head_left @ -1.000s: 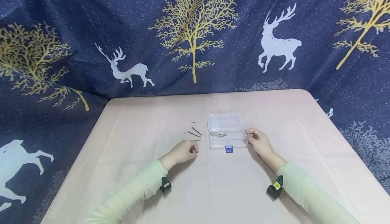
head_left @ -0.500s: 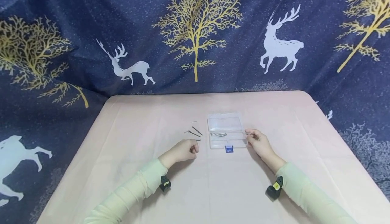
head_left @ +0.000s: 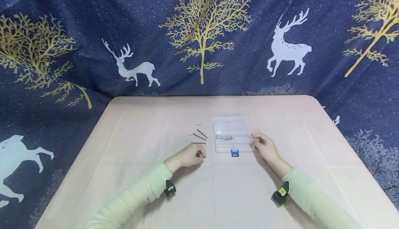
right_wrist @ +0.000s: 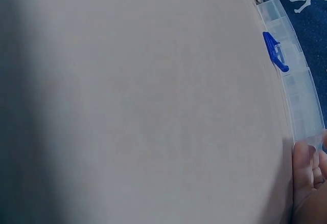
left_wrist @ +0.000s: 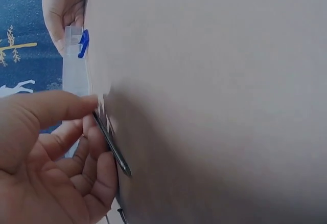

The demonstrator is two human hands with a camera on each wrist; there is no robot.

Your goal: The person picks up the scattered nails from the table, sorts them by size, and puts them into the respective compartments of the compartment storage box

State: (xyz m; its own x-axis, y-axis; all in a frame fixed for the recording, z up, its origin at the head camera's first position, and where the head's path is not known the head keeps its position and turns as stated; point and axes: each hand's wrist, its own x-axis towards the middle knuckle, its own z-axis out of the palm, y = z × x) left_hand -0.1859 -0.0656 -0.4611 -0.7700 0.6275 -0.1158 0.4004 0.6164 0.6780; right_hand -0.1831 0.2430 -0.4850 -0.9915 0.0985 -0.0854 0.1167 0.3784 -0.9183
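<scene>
A clear plastic storage box point(head_left: 231, 125) stands with its lid raised, a blue latch point(head_left: 235, 152) at its front and several nails point(head_left: 223, 138) in its rear compartment. My right hand point(head_left: 265, 148) grips the box's right end; the right wrist view shows its fingers point(right_wrist: 303, 169) against the end wall. Left of the box, my left hand point(head_left: 187, 155) hovers low with loosely curled fingers. Just beyond its knuckles lies a dark nail point(head_left: 198, 143), seen close past the fingers in the left wrist view. Nothing shows held in that hand, though its fingertips are partly hidden.
Two more long nails point(head_left: 200, 137) lie behind the nearest one. Short thin nails point(head_left: 198, 124) are beside and behind them. A pink cloth point(head_left: 280, 114) covers the table, and a dark blue curtain point(head_left: 174, 83) with deer and trees hangs at its back.
My left hand has shifted slightly right and towards me, uncovering the whole nearest nail, which stays in place. My right hand and the box have not moved.
</scene>
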